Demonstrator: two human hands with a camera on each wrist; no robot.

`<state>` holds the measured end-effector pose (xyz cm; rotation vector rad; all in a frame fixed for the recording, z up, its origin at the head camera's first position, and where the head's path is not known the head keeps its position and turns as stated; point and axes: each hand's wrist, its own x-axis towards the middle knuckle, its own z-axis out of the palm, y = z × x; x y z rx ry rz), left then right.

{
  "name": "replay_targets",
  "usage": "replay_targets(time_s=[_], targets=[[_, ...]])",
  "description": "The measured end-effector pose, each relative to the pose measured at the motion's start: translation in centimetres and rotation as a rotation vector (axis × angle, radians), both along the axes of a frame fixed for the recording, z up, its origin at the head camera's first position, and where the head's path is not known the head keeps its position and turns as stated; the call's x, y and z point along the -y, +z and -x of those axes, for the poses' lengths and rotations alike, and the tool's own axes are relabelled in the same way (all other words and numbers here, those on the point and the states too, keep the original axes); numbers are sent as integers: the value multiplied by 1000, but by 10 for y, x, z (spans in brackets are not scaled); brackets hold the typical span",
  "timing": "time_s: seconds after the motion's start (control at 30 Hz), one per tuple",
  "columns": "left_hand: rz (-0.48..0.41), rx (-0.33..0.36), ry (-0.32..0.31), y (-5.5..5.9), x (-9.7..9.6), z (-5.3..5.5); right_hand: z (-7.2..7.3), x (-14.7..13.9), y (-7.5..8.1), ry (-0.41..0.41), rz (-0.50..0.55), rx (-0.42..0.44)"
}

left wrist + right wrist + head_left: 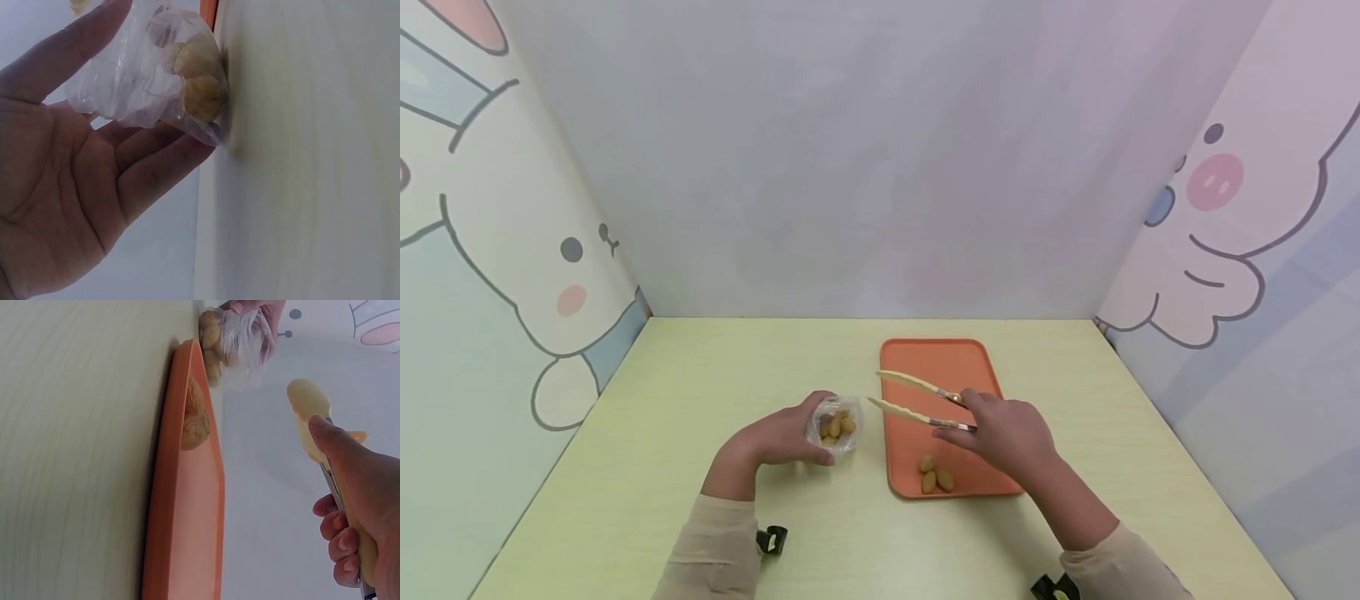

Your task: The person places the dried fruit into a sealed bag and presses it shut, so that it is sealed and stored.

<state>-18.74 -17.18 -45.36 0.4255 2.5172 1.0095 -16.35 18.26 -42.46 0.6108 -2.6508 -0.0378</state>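
My left hand (786, 433) curls round a clear plastic bag (859, 414), which stands with its mouth up on the table. Several wrinkled, walnut-like brown pieces (205, 97) lie in the bottom of the bag. My right hand (1011, 429) grips a pair of tongs (904, 411) with pale yellow tips. The tongs' arms are spread with nothing between them, and their tips hang over the tray's left edge, pointing toward the bag. On the orange tray (940, 358), three similar brown pieces (929, 482) sit together near the front left corner.
The pale wooden table (737, 350) stretches around the tray and bag. A plain grey wall (850, 167) rises behind it, with cartoon-printed walls at the left and right. A black wrist mount (772, 540) is by the left sleeve.
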Motion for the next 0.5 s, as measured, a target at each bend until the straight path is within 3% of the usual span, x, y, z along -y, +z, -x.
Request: replay_targets(time_s=[0.5], targets=[[15,-7,-1,-1,0,1,-7,-22,-2,-37,28,82]])
